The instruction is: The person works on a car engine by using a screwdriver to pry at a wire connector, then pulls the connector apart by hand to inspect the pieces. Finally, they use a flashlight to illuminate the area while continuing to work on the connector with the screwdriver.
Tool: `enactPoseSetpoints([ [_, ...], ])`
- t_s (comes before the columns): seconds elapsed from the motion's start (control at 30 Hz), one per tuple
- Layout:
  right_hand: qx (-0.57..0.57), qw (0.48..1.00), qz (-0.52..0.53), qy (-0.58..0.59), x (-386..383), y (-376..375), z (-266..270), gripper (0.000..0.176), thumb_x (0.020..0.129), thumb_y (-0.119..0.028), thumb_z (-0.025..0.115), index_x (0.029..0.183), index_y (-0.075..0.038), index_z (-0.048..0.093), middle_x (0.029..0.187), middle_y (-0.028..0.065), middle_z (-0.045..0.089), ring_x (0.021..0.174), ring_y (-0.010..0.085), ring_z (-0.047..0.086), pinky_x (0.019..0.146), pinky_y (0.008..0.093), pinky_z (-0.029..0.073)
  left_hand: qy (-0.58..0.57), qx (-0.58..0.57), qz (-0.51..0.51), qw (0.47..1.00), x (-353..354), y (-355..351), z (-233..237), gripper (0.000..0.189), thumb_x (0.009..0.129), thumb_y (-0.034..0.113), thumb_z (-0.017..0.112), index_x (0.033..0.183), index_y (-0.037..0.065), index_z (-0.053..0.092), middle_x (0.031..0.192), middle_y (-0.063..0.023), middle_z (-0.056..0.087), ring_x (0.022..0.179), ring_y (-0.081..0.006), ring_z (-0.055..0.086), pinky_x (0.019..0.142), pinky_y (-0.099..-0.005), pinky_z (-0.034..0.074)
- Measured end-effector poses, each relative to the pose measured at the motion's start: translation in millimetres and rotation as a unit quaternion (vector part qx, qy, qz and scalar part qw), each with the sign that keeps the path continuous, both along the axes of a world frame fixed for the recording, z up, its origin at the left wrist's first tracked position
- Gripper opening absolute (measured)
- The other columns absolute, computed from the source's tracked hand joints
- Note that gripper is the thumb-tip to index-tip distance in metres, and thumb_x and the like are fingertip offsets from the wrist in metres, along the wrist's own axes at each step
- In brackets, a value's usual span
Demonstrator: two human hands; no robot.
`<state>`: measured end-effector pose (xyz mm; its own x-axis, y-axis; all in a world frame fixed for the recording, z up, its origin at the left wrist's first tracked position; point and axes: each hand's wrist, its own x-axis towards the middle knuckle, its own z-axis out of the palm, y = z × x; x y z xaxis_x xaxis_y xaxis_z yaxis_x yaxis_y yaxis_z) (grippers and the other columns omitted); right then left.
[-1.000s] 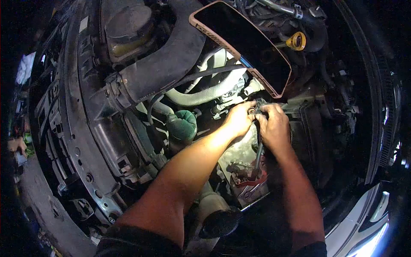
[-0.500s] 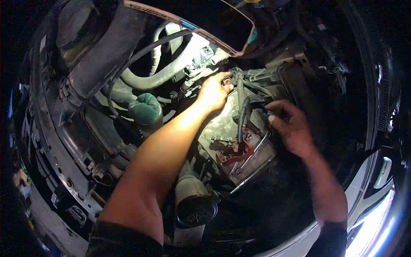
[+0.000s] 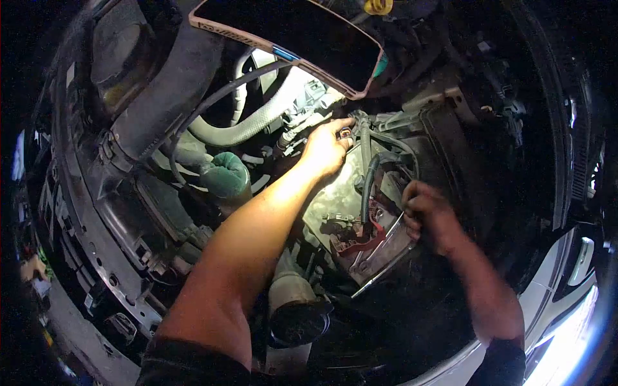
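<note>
My left hand is closed around a small dark electrical connector with an orange-brown inside, beside a corrugated wire loom. To the right, my right hand has its fingers curled in, close to the upper ends of the metal tools; whatever they hold is hidden. A slim wrench and a long shiny metal rod lie on the battery. Near them sits a red plastic terminal cover, with a thick black cable running down to it.
A phone in a pinkish case hangs over the engine bay, above a bright light. Green cloth plugs a pipe opening on the left. A round open duct lies below my left forearm. A pale braided hose crosses behind.
My right hand has moved down towards the tools' upper ends, its fingers now more tightly curled. My left hand keeps its hold on the connector. The whole view has shifted slightly.
</note>
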<state>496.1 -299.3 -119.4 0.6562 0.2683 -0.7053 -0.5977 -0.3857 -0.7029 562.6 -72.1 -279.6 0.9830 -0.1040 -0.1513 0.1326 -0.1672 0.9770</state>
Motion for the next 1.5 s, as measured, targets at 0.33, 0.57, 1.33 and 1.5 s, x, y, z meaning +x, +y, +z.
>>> enactPoseSetpoints([
  [0.33, -0.473, 0.740, 0.406, -0.254, -8.4, 25.3, -49.3, 0.042, 0.085, -0.027, 0.075, 0.108, 0.000, 0.053, 0.095, 0.0231, 0.067, 0.092, 0.0431, 0.066, 0.079, 0.0518, 0.053, 0.023, -0.014, 0.001, 1.000, -0.2, -0.2, 0.6, 0.047, 0.091, 0.010, 0.065, 0.136, 0.000, 0.056, 0.117, -0.0167, 0.069, 0.108, -0.0214, 0.065, 0.098, -0.0319, 0.047],
  [0.57, -0.427, 0.763, 0.395, -0.283, -8.1, 33.4, -23.1, 0.040, 0.082, -0.024, 0.076, 0.104, -0.001, 0.052, 0.090, 0.0214, 0.066, 0.085, 0.0422, 0.066, 0.071, 0.0512, 0.053, 0.044, -0.028, -0.004, 0.999, 0.0, 0.2, 0.4, 0.046, 0.092, 0.010, 0.063, 0.137, -0.001, 0.055, 0.121, -0.0183, 0.067, 0.112, -0.0254, 0.064, 0.101, -0.0340, 0.046],
  [1.33, -0.430, 0.757, 0.402, -0.284, -13.3, 14.2, -8.1, 0.033, 0.081, -0.017, 0.073, 0.105, -0.001, 0.057, 0.097, 0.0216, 0.066, 0.092, 0.0430, 0.065, 0.079, 0.0509, 0.052, 0.017, -0.004, -0.017, 1.000, -1.4, 2.6, 2.3, 0.046, 0.091, 0.010, 0.063, 0.135, 0.001, 0.057, 0.118, -0.0189, 0.069, 0.110, -0.0232, 0.065, 0.098, -0.0336, 0.047],
  [1.5, -0.450, 0.783, 0.368, -0.221, -9.7, 18.1, 6.7, 0.043, 0.082, -0.020, 0.073, 0.112, 0.001, 0.051, 0.092, 0.0250, 0.066, 0.090, 0.0451, 0.065, 0.079, 0.0526, 0.053, 0.014, -0.011, -0.007, 1.000, -0.7, 0.6, 0.0, 0.046, 0.090, 0.010, 0.064, 0.135, 0.002, 0.058, 0.117, -0.0182, 0.070, 0.109, -0.0226, 0.065, 0.098, -0.0332, 0.048],
])
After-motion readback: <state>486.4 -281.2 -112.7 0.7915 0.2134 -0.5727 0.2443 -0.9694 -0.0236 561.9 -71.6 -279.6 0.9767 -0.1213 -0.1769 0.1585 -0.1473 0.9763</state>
